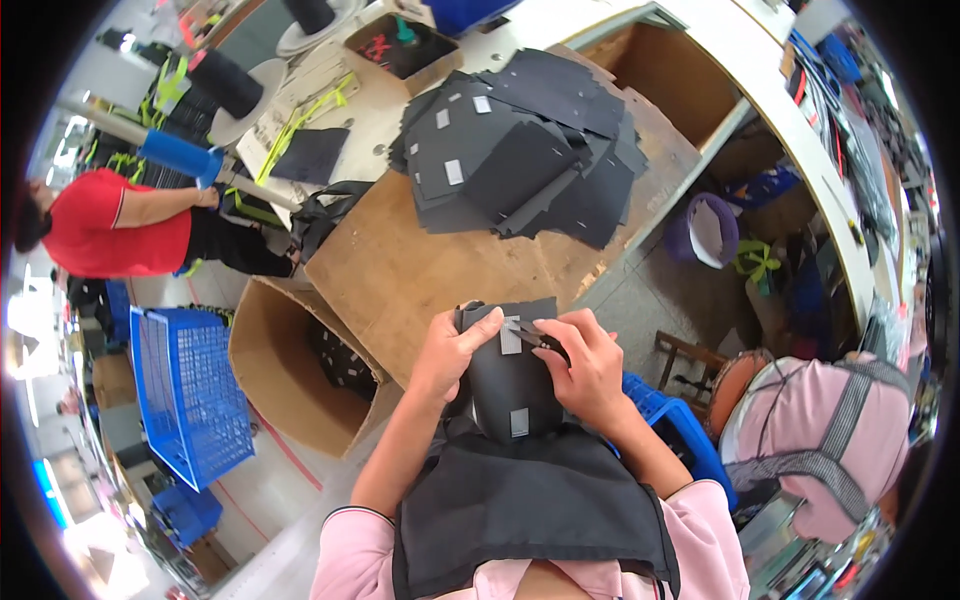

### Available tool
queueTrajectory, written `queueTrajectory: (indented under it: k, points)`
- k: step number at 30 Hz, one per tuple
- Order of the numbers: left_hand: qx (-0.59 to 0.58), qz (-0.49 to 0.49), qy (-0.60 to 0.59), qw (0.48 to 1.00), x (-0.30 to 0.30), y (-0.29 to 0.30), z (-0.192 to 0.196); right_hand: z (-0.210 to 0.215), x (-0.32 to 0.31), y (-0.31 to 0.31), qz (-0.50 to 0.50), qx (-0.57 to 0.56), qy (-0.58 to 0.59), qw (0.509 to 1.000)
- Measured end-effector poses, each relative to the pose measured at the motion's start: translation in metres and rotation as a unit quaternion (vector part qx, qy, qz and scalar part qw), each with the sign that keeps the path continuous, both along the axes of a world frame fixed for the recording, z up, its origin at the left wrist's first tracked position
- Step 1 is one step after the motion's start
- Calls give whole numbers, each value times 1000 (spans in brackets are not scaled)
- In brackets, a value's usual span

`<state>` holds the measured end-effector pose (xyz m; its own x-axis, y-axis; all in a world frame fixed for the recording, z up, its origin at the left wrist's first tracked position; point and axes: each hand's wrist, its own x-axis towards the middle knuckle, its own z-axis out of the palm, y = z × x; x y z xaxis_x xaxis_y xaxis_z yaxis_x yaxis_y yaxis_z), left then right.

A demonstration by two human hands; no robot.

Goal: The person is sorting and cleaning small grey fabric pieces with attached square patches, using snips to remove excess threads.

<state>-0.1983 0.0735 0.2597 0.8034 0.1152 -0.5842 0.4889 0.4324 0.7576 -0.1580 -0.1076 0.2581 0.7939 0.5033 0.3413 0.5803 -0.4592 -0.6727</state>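
Observation:
Between my hands is a black fabric panel [510, 385] with small light grey patches on it, held over my lap and black apron. My left hand [446, 355] grips its left edge, the thumb pressed on top near the upper grey patch. Small dark thread snips [545, 343] are in my right hand [592, 370], their tips at that upper patch. A second grey patch [519, 423] shows lower on the panel. Beyond my hands, a large heap of similar black panels [540, 165], some with grey patches, lies on the brown work board [385, 255].
An open cardboard box [268, 345] with dark pieces inside stands left of the board, and a blue plastic basket [190, 390] beyond it. A person in red [125, 225] stands at far left; another in pink [800, 420] is close on my right. A purple bin [690, 238] sits under the table.

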Motion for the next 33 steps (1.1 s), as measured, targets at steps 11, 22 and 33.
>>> queueTrajectory:
  k: [11, 22, 33]
  points:
    - [30, -80, -17, 996, 6, -25, 2, -3, -19, -32, -71, 38, 6, 997]
    - [52, -93, -17, 994, 2, -29, 2, -7, -12, -35, -44, 33, 16, 998]
    - [40, -87, 4, 995, 4, -27, 0, -16, -20, -36, -106, 75, -8, 992]
